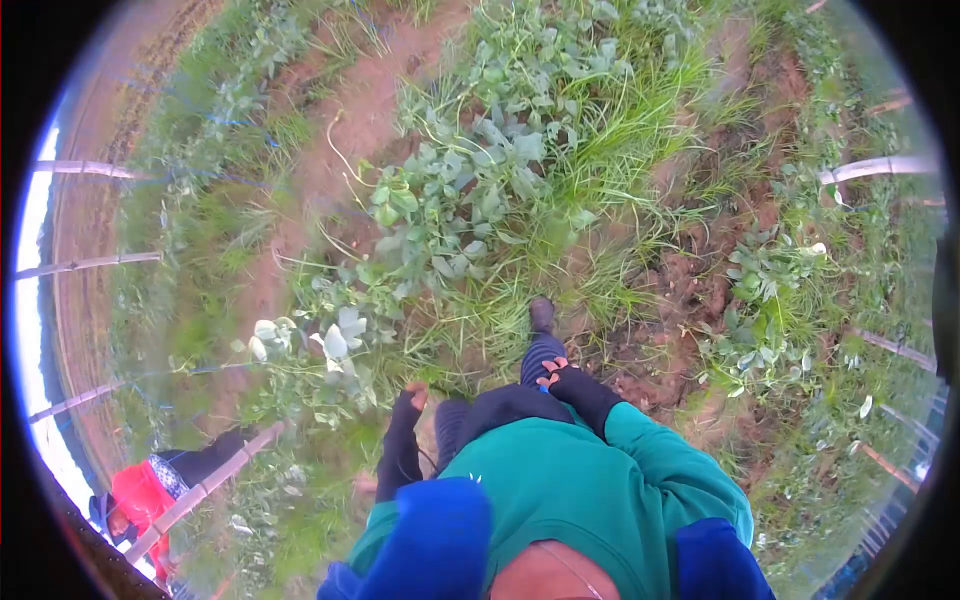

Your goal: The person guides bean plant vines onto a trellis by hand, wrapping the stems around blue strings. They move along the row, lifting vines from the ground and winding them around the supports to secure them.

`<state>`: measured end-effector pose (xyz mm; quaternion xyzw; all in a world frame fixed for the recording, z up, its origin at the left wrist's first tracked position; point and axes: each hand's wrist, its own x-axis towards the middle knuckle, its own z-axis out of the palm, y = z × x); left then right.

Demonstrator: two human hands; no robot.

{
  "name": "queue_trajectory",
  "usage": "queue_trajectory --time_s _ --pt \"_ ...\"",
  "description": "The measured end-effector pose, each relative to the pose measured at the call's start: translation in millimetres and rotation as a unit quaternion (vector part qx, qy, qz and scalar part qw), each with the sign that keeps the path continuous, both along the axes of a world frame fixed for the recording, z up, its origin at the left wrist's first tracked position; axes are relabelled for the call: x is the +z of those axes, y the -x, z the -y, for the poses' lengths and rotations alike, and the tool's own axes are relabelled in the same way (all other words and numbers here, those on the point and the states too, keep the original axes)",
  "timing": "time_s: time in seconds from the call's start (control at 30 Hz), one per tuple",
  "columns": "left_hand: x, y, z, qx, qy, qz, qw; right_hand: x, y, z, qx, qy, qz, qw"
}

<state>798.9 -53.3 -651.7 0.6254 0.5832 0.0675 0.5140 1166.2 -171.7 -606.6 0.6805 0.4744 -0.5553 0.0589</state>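
My left hand (416, 394), in a dark sleeve or glove that leaves the fingers bare, hangs beside the leafy plants; its fingers are too blurred to read. Near my thigh, my right hand (556, 372) has its fingers bent around a small blue thing (544, 388), mostly hidden. Green leafy plants (400, 200) grow ahead of me, with grass (630, 130) among them. One dark boot (542, 314) stands on the grassy soil below my striped trouser leg.
Another person in a red top (142, 497) bends at the lower left, behind a slanted wooden pole (205, 487). More poles (95, 265) line the left side, and others (878, 168) the right. Reddish soil (365, 110) shows between plant rows.
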Motion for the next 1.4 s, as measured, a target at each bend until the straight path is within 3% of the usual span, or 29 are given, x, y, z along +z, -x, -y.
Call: queue_trajectory --time_s 0.07,0.1,0.13,0.17,0.2,0.23,0.27,0.3,0.37,0.5,0.6,0.63,0.67,0.7,0.73,0.77,0.9,1.03,1.07,1.1,1.13,1.2,1.3,1.4 --pt "20.6 -59.0 -17.6 -0.083 -0.037 0.032 0.995 -2.3 -11.2 5.5 -0.024 0.041 -0.017 0.999" --pt "23.6 -83.9 -21.7 -0.087 -0.039 0.024 0.995 -34.6 -8.8 28.8 0.009 0.013 -0.024 1.000" --pt "19.0 -104.4 -25.0 -0.091 -0.043 0.017 0.995 -30.3 -10.3 28.9 0.015 0.023 -0.029 0.999" --pt "-2.2 -117.1 -28.3 0.042 0.130 0.112 0.984 -13.9 -11.2 20.6 -0.014 0.060 -0.011 0.998" --pt "-23.9 -129.5 -31.3 0.176 0.292 0.201 0.918 -6.7 -12.1 15.3 -0.042 0.097 0.009 0.994" --pt "-30.7 -147.4 -39.8 0.184 0.298 0.198 0.915 -20.2 -9.5 21.8 -0.043 0.112 0.007 0.993" --pt "-30.1 -169.1 -52.9 -0.001 0.058 0.119 0.991 -24.6 -7.8 24.3 -0.038 0.119 0.006 0.992" --pt "-29.1 -192.0 -67.4 -0.189 -0.187 0.026 0.964 -27.5 -5.4 25.6 -0.051 0.131 0.010 0.990" --pt "-37.0 -239.9 -95.6 -0.157 -0.106 0.073 0.979 -44.0 1.6 34.4 -0.080 0.155 0.008 0.985" --pt "-122.1 -325.4 -158.8 -0.146 -0.261 0.175 0.938 -48.9 10.9 33.7 -0.062 0.180 0.061 0.980" --pt "-210.6 -371.4 -204.4 -0.071 -0.142 0.250 0.955 -53.9 18.6 38.5 -0.108 0.199 0.066 0.972" --pt "-250.4 -378.5 -216.1 0.069 -0.039 0.455 0.887 -56.1 21.0 43.9 -0.131 0.179 0.074 0.972" --pt "-290.6 -381.1 -224.5 0.205 0.064 0.624 0.751 -57.6 23.6 48.5 -0.154 0.159 0.081 0.972" --pt "-324.3 -379.4 -227.7 0.327 0.158 0.746 0.558 -58.3 25.9 52.5 -0.169 0.120 0.094 0.974" --pt "-344.7 -373.3 -226.1 0.424 0.236 0.813 0.322 -60.7 28.5 55.3 -0.164 0.126 0.094 0.974" --pt "-349.5 -361.2 -220.2 0.431 0.233 0.811 0.320 -62.5 29.8 57.5 -0.171 0.111 0.102 0.974" --pt "-319.8 -284.3 -170.3 0.320 0.342 0.640 0.609 -66.4 36.9 64.1 -0.186 0.070 0.110 0.974" --pt "-270.5 -234.9 -108.7 0.297 0.366 0.647 0.599 -67.5 41.4 54.0 -0.168 0.087 0.111 0.976" --pt "-251.3 -216.2 -93.2 0.167 0.191 0.458 0.852 -66.9 41.0 49.9 -0.169 0.097 0.113 0.974" --pt "-235.0 -199.1 -84.0 0.015 -0.010 0.199 0.980 -65.5 41.0 47.1 -0.168 0.107 0.115 0.973" --pt "-180.8 -203.1 -106.7 -0.119 -0.082 0.125 0.982 -65.6 40.9 45.8 -0.161 0.104 0.111 0.975" --pt "-67.0 -213.8 -154.8 -0.343 -0.279 -0.008 0.897 -67.3 39.2 42.5 -0.164 0.111 0.111 0.974" --pt "-18.5 -187.5 -171.9 -0.323 -0.257 -0.046 0.909 -64.5 32.2 26.7 -0.153 0.123 0.119 0.973" --pt "-25.1 -144.1 -157.8 -0.316 -0.296 -0.101 0.896 -100.0 22.3 28.2 -0.206 0.072 0.122 0.968"
